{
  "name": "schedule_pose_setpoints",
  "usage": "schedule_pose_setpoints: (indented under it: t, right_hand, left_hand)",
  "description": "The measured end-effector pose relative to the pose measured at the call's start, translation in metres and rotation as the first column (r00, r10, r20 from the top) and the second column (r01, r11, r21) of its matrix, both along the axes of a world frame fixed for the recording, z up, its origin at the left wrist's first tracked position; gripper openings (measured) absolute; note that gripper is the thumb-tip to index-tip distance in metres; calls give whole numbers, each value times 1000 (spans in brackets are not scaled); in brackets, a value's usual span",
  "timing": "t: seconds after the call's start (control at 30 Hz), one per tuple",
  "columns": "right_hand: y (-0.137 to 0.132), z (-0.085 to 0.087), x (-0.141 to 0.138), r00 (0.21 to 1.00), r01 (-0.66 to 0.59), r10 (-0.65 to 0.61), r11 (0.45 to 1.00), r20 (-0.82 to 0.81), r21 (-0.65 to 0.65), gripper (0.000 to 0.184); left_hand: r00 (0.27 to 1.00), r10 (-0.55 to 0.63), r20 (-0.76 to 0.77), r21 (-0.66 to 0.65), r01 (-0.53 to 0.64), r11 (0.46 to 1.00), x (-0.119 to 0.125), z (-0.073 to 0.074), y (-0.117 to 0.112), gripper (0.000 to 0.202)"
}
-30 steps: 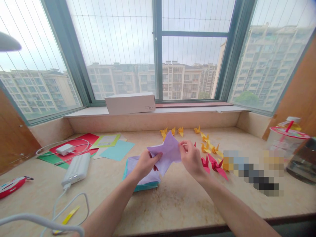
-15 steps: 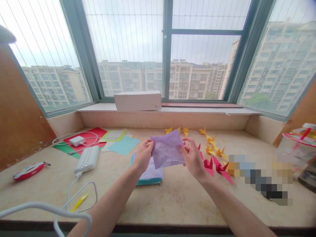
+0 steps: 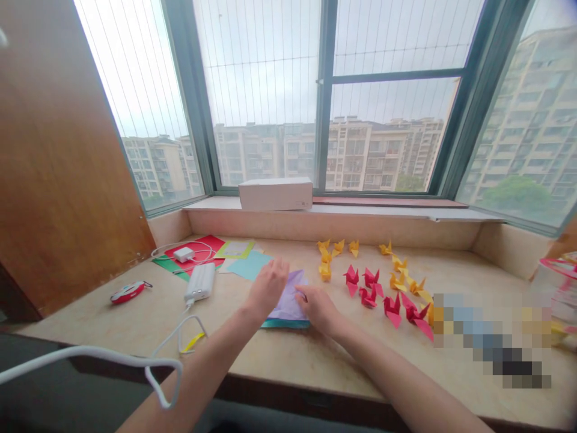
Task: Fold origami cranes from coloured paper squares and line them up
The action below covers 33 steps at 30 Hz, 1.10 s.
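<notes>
A red case (image 3: 128, 291) lies far left on the counter (image 3: 315, 361). At its 2 o'clock a white charger (image 3: 184, 254) sits on red and green sheets (image 3: 208, 245), and a power bank (image 3: 201, 281) lies at 5 o'clock of the charger, its cable (image 3: 180, 328) looping toward the near edge. A teal sheet (image 3: 250, 264) lies at 11 o'clock of the left hand (image 3: 268, 288), which rests palm down with fingers spread wide on the left part of a lilac paper (image 3: 292, 296). The paper lies flat on a paper stack (image 3: 288, 323) in mid-counter. The right hand (image 3: 320, 307) presses on the paper from 4 o'clock, fingers close together; whether they pinch its edge I cannot tell. A white box (image 3: 275, 193) stands on the sill at 12 o'clock. Yellow cranes (image 3: 336, 246) sit at 1 o'clock of the paper, red cranes (image 3: 369, 288) at 3 o'clock.
</notes>
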State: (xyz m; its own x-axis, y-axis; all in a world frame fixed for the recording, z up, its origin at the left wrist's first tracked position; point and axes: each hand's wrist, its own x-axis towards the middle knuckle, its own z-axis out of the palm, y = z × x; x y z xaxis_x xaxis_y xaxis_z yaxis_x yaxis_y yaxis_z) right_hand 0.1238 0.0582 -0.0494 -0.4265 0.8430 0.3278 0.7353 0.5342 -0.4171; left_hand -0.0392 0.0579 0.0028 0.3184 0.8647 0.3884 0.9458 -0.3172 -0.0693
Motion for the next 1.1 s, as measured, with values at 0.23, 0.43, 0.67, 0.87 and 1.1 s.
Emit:
schedule_pose_setpoints:
  t: [0.23, 0.43, 0.67, 0.87, 1.1]
  right_hand:
    - [-7, -4, -5, 983, 20, -27, 999, 184, 38, 31]
    - [-14, 0, 5, 967, 101, -120, 990, 225, 97, 28]
    - [-14, -6, 15, 976, 212, -215, 974, 23, 78, 39]
    - [-5, -12, 7, 943, 95, -110, 994, -314, -61, 39]
    - [4, -16, -1, 624, -176, -172, 919, -762, -352, 66]
  left_hand:
    - [972, -233, 19, -221, 232, 947, 3, -53, 14, 34]
    - [963, -237, 128, -347, 267, 899, -11, -64, 17, 51]
    - [898, -239, 371, -100, 294, 950, -12, -72, 19, 34]
    - [873, -232, 429, 21, 248, 969, -13, -75, 26, 25]
    - [835, -179, 520, 100, 149, 984, -15, -77, 31, 19]
